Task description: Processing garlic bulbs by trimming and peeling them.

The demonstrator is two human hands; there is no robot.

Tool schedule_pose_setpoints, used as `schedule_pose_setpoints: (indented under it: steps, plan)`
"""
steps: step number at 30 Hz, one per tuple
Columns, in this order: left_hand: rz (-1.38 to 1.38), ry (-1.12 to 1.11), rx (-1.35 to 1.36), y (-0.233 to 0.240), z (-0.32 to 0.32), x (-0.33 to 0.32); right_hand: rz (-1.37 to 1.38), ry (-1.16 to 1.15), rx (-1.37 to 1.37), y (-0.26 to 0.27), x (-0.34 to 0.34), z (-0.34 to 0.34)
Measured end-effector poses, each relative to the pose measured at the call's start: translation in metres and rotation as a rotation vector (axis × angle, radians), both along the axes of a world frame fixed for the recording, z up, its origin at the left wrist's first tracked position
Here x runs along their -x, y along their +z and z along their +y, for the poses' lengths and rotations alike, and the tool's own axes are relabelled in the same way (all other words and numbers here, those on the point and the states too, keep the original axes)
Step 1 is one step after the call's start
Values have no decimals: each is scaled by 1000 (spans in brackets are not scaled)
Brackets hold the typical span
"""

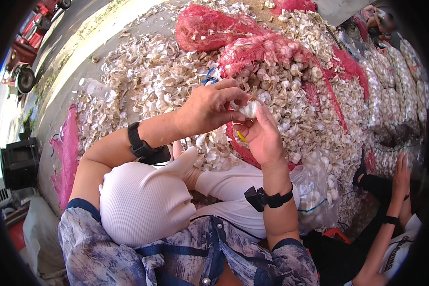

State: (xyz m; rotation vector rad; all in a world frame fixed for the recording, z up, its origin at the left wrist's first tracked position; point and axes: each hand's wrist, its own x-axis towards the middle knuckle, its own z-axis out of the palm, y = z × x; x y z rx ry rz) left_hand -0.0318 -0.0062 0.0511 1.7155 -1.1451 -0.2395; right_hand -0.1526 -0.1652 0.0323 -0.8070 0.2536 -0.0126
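A whitish garlic bulb (251, 109) sits between my two hands, above a heap of garlic skins. My left hand (214, 106) comes in from the left and pinches its near side with thumb and fingers. From below, my right hand (264, 137) supports the bulb, its thumb along the right side. Part of the bulb is hidden by the fingers. A small yellow object (241, 136) shows beside my right palm; what it is cannot be told. Just beyond my hands, a red mesh sack (257, 48) spills unpeeled garlic bulbs (293, 69) onto the skins.
Loose garlic skins (157, 71) cover the ground. A clear plastic bottle (97, 88) lies at the left. By my right knee is a clear plastic bag (309, 189) of bulbs. Filled garlic sacks (393, 96) stand at right, near another person's hand (401, 178). A red vehicle (23, 53) is upper left.
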Motion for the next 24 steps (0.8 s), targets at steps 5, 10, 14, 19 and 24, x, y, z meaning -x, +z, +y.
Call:
schedule_pose_setpoints:
  steps: [5,10,14,19,24]
  plan:
    - [52,-45,-87,3,2,1,-45,-15,6,0,-1,4]
    - [69,-28,-53,4,2,1,-87,-51,53,-2,-1,6]
    - [-2,14,-59,6,2,3,-83,-97,112,-1,-1,8]
    - [-109,46,-56,4,1,4,-98,-99,154,1,-1,10]
    - [-169,54,-71,6,1,4,-97,-113,185,1,-1,13]
